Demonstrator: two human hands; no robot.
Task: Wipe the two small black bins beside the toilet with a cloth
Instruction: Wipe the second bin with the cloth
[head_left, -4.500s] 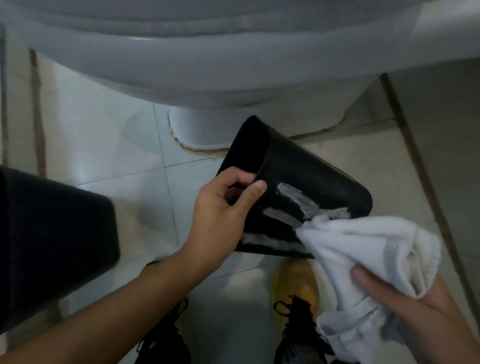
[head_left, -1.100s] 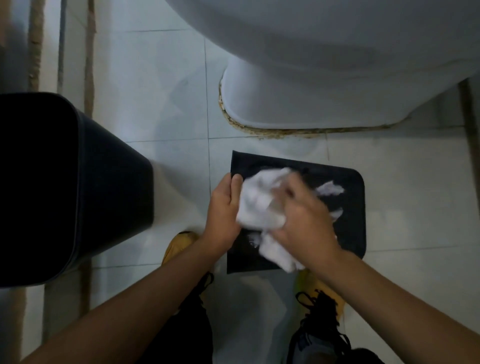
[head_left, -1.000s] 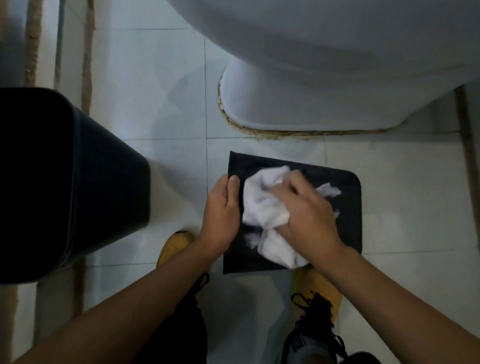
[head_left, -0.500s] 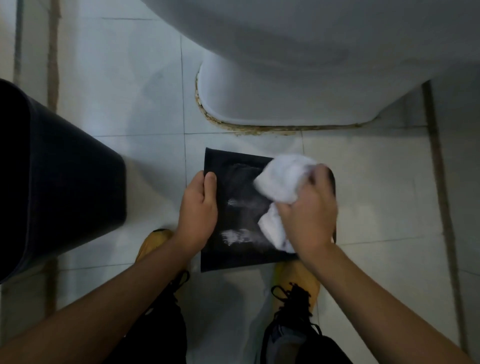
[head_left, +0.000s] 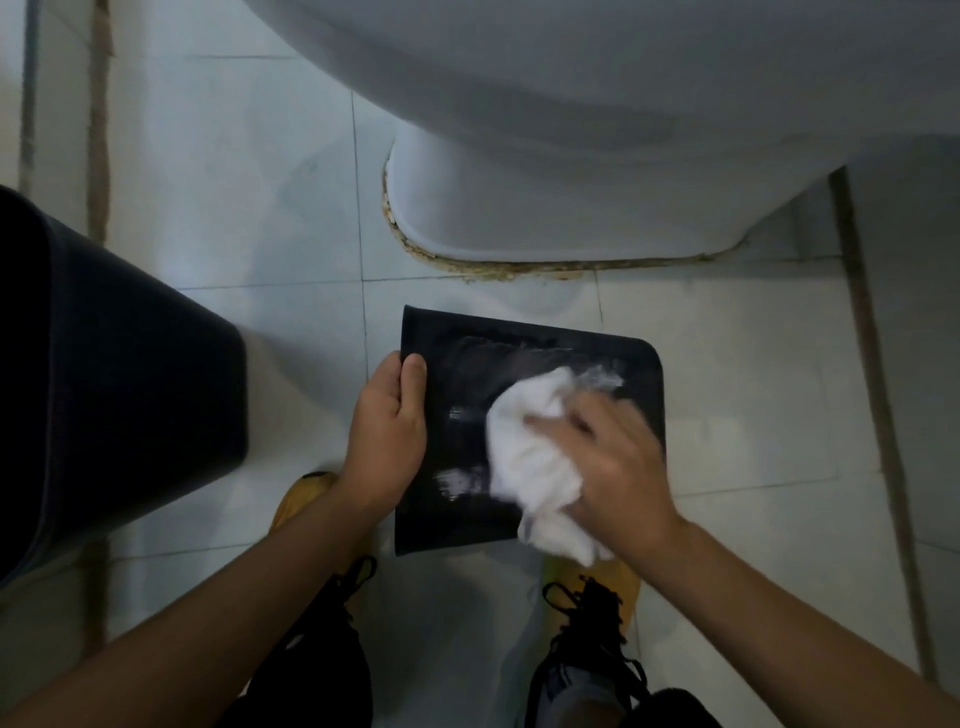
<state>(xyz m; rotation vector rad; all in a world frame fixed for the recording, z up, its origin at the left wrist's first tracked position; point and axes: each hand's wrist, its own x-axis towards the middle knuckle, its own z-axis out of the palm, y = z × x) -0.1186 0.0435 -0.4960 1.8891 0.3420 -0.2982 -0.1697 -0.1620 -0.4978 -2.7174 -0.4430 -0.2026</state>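
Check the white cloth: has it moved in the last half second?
Yes. The white cloth has slid toward the person, away from the toilet base, uncovering the far right corner of the bin.

Dim, bluish light; right hand motion-blurred, edges bowed.

Pale tiled floor, white toilet base with stained, crusty seal, dim light.
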